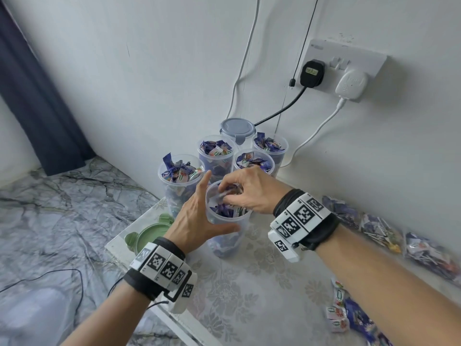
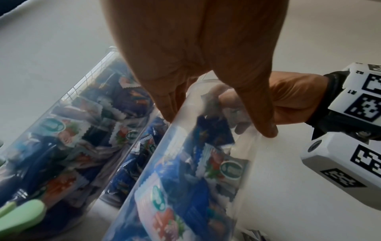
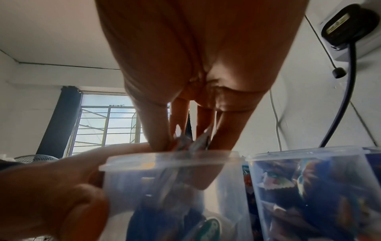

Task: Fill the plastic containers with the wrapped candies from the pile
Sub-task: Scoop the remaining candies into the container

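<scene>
A clear plastic container [image 1: 225, 236] stands on the table's near part, partly filled with blue and white wrapped candies [image 2: 206, 172]. My left hand [image 1: 207, 211] grips its side, thumb in front and fingers behind. My right hand [image 1: 229, 196] hovers over its mouth and pinches a few wrapped candies [image 3: 191, 141] between its fingertips, just at the rim [image 3: 171, 160]. In the left wrist view the right hand [image 2: 288, 101] reaches into the container [image 2: 249, 163]. The loose candy pile [image 1: 379, 231] lies along the wall at right, with more candies [image 1: 349, 318] near my right forearm.
Several filled open containers [image 1: 180, 176] stand close behind the held one, and a lidded one [image 1: 238, 128] sits at the wall. A green lid [image 1: 152, 233] lies at the table's left edge. Cables and plugs [image 1: 311, 72] hang on the wall behind.
</scene>
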Demonstrator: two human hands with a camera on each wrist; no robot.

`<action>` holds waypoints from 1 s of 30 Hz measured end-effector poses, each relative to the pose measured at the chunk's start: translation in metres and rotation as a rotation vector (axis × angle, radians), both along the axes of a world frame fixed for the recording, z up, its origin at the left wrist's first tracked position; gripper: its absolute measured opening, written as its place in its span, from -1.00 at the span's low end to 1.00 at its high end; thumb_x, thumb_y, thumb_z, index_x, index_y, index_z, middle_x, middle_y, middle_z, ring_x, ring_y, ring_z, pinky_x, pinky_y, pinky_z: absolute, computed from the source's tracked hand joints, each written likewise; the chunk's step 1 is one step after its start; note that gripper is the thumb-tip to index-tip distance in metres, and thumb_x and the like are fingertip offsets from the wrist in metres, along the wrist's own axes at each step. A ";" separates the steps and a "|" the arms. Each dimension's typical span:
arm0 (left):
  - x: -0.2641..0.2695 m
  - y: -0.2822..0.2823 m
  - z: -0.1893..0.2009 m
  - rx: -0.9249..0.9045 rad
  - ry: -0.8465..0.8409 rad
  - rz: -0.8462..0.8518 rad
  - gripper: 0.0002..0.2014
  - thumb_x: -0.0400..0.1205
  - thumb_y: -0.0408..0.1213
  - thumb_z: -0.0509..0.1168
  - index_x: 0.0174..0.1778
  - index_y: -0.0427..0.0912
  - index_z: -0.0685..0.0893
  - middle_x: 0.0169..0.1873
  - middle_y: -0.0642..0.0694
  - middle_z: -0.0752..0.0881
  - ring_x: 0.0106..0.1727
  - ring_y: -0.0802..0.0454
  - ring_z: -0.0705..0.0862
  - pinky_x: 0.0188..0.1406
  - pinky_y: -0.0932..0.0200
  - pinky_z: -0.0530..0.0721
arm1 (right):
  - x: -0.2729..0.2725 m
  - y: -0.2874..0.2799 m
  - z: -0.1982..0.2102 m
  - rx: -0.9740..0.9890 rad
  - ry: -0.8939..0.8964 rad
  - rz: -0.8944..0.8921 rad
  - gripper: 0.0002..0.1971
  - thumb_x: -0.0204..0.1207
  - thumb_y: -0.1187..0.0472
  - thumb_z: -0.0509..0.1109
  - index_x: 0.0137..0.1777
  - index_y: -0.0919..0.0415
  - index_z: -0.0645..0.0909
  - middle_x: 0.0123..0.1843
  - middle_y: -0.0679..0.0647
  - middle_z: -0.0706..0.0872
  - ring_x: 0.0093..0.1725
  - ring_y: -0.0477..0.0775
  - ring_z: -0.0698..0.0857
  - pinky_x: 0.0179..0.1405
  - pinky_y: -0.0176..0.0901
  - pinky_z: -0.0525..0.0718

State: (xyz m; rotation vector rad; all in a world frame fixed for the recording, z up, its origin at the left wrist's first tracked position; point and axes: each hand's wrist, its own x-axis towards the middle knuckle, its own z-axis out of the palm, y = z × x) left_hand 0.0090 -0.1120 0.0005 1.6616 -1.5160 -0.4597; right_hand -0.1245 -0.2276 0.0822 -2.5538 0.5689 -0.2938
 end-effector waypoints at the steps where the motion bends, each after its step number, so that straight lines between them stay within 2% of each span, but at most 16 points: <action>1: 0.000 0.000 0.000 0.000 -0.006 -0.001 0.23 0.29 -0.14 0.70 0.71 -0.28 0.00 0.30 0.56 0.12 0.24 0.97 0.01 0.22 0.84 0.03 | 0.001 0.001 0.000 -0.004 0.012 0.004 -0.83 0.45 0.22 0.53 0.03 0.13 0.80 -0.18 -0.13 0.75 -0.29 -0.54 0.57 -0.22 -0.69 0.41; 5: 0.001 -0.001 -0.001 -0.002 -0.003 0.005 0.23 0.30 -0.10 0.69 0.72 -0.21 -0.01 0.31 0.60 0.10 0.33 0.80 0.07 0.23 0.82 0.06 | 0.003 0.003 0.002 -0.044 0.030 0.014 -0.76 0.51 0.22 0.45 0.15 0.05 0.78 -0.13 -0.19 0.71 -0.31 -0.64 0.52 -0.20 -0.77 0.36; 7: 0.002 -0.001 -0.001 -0.005 0.009 0.008 0.24 0.30 -0.04 0.68 0.73 -0.16 -0.03 0.34 0.58 0.06 0.38 0.69 0.07 0.25 0.81 0.05 | 0.004 0.004 0.002 -0.062 0.032 0.022 -0.73 0.54 0.26 0.39 0.19 0.04 0.76 -0.08 -0.18 0.76 -0.30 -0.50 0.59 -0.18 -0.74 0.39; 8: 0.002 -0.001 -0.001 -0.003 0.013 0.010 0.25 0.29 -0.02 0.68 0.73 -0.15 -0.03 0.36 0.56 0.05 0.40 0.65 0.08 0.27 0.81 0.04 | 0.005 0.003 0.001 -0.073 0.039 0.023 -0.72 0.55 0.26 0.36 0.20 0.02 0.74 -0.04 -0.15 0.80 -0.28 -0.38 0.61 -0.15 -0.66 0.44; 10: 0.002 0.000 0.000 0.002 0.020 0.011 0.25 0.29 0.00 0.67 0.73 -0.16 -0.03 0.40 0.51 0.08 0.41 0.64 0.09 0.28 0.80 0.05 | 0.006 0.003 -0.001 -0.090 0.073 0.021 -0.71 0.55 0.25 0.31 0.22 -0.01 0.69 0.02 -0.08 0.83 -0.19 -0.20 0.68 -0.05 -0.33 0.63; 13: 0.001 0.000 0.000 0.005 0.013 0.003 0.23 0.30 -0.08 0.69 0.72 -0.21 -0.01 0.36 0.51 0.16 0.31 0.89 0.09 0.24 0.82 0.07 | 0.009 0.002 -0.006 -0.079 0.148 0.041 -0.74 0.51 0.27 0.31 0.13 0.05 0.71 0.03 -0.03 0.83 -0.02 -0.02 0.78 0.07 -0.04 0.73; 15: 0.000 0.000 0.001 0.007 0.021 0.007 0.23 0.29 -0.12 0.70 0.71 -0.21 0.00 0.29 0.57 0.16 0.22 0.97 0.10 0.22 0.82 0.08 | 0.013 0.001 -0.007 -0.087 0.242 0.063 -0.74 0.48 0.31 0.30 0.05 0.11 0.78 -0.01 0.02 0.84 -0.02 0.05 0.77 0.06 0.02 0.73; 18: 0.000 0.000 -0.001 0.002 0.024 0.013 0.24 0.28 -0.06 0.69 0.72 -0.15 -0.01 0.32 0.50 0.21 0.29 0.87 0.11 0.20 0.82 0.07 | 0.017 0.003 -0.009 -0.111 0.392 0.095 -0.72 0.48 0.35 0.28 0.00 0.15 0.82 -0.01 0.06 0.84 -0.01 0.11 0.75 0.06 0.02 0.72; 20: 0.000 0.000 -0.001 0.002 0.025 0.013 0.25 0.28 -0.03 0.69 0.73 -0.13 -0.02 0.36 0.41 0.24 0.34 0.70 0.14 0.20 0.82 0.06 | 0.020 0.004 -0.011 -0.117 0.427 0.104 -0.71 0.48 0.36 0.27 -0.01 0.15 0.82 -0.01 0.07 0.84 -0.01 0.14 0.75 0.05 0.02 0.73; 23: 0.000 0.000 0.000 0.000 0.022 0.013 0.25 0.28 -0.02 0.69 0.73 -0.11 -0.02 0.40 0.36 0.23 0.35 0.63 0.16 0.21 0.82 0.05 | 0.020 0.002 -0.010 -0.100 0.425 0.109 -0.68 0.49 0.37 0.25 0.02 0.16 0.82 0.02 0.08 0.84 0.01 0.13 0.75 0.07 0.02 0.73; 26: 0.001 0.000 -0.001 -0.017 -0.012 -0.006 0.24 0.29 0.01 0.67 0.73 -0.12 -0.01 0.43 0.39 0.26 0.40 0.60 0.19 0.28 0.79 0.05 | 0.011 0.001 -0.006 -0.070 0.278 0.082 -0.66 0.49 0.41 0.23 0.06 0.20 0.81 0.03 0.09 0.84 0.02 0.08 0.76 0.11 -0.06 0.70; 30: 0.000 0.001 -0.002 -0.050 -0.117 -0.006 0.14 0.35 0.14 0.59 0.73 -0.07 0.07 0.58 0.09 0.29 0.57 0.28 0.22 0.42 0.65 0.04 | -0.012 -0.001 0.000 -0.057 0.041 0.013 -0.66 0.54 0.42 0.22 0.13 0.23 0.79 0.06 0.07 0.84 0.03 -0.06 0.77 0.07 -0.42 0.60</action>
